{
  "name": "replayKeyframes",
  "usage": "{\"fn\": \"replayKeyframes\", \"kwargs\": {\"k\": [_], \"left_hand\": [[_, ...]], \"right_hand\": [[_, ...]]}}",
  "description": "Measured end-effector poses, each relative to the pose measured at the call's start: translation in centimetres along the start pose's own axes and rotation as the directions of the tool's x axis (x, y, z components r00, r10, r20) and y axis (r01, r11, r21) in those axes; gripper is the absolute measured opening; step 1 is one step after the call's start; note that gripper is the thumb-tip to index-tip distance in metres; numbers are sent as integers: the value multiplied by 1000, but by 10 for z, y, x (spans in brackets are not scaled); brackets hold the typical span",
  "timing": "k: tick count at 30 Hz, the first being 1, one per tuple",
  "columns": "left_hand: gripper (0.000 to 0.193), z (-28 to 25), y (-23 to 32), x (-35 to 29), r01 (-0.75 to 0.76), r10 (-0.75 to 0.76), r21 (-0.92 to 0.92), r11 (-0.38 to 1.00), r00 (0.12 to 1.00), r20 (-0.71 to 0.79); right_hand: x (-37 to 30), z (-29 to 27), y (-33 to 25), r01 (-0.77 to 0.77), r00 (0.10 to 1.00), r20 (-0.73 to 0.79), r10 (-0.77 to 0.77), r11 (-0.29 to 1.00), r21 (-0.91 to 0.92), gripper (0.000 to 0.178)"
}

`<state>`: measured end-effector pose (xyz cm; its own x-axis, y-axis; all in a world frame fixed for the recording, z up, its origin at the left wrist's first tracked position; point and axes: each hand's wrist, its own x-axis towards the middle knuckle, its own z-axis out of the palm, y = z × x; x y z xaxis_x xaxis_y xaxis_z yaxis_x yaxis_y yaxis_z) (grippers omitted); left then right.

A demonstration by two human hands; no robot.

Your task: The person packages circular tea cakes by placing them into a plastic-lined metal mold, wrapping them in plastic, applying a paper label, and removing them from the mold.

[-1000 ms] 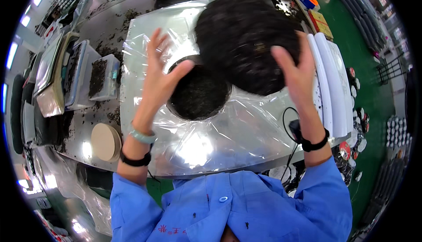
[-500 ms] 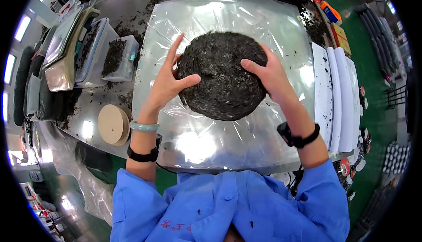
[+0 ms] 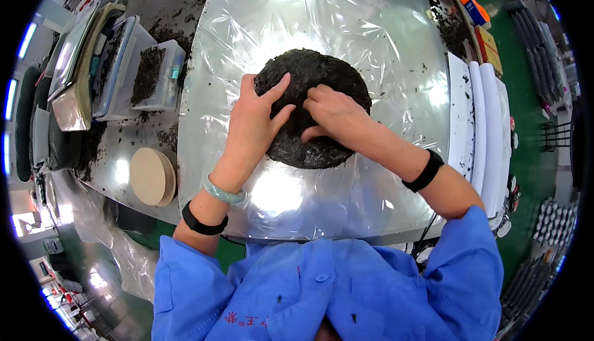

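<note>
From my end I see the cake (image 3: pixel 298 87) lying flat beneath both hands, its broad face turned up towards my camera. Its outline is close to round, so I can pick out no long axis and no end that points anywhere; its rim simply runs out past the hands on the far side and to the right.

It is blackish brown, rough and fibrous, like matted flakes pressed together. The edge is uneven, a little ragged nearest me, and the face is mostly dull.

My view has the left hand (image 3: pixel 250 121) spread over the cake's left side, thumb and forefinger apart on the top. The right hand (image 3: pixel 339 115) has its fingers curled down on the middle, just right of the left thumb; I cannot tell whether they pinch anything.

Clear film (image 3: pixel 402 62) spreads under the cake and out around both hands, creased and shiny. Well left of the left hand I make out a tub (image 3: pixel 167 72) of dark flakes and, nearer me, beige rounds (image 3: pixel 147 177). White rolls (image 3: pixel 493 130) lie well right of the right hand.
</note>
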<state>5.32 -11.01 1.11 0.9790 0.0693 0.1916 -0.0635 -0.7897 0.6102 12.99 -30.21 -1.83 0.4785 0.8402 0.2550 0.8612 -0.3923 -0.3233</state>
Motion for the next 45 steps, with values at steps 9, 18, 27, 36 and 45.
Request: {"fn": "replayKeyframes", "kwargs": {"k": [9,18,27,36,45], "left_hand": [[40,6,9,3,-202,297,435,877,941,-161],[35,25,-1,3,-241,227,604,760,969,101],[34,-45,-145,-25,148,-299,-317,937,810,-504],[54,-138,15,-97,-76,-77,-239,968,816,-572],[71,-40,58,-154,-587,429,205,783,748,506]], "right_hand": [[5,-23,-17,-28,1000,8,28,1000,-11,68],[-4,5,-8,33,956,292,0,994,-108,92],[4,17,-9,2,926,376,21,998,-62,92],[2,25,0,7,914,397,80,977,-213,93],[14,24,-8,36,886,457,82,969,-244,93]]}}
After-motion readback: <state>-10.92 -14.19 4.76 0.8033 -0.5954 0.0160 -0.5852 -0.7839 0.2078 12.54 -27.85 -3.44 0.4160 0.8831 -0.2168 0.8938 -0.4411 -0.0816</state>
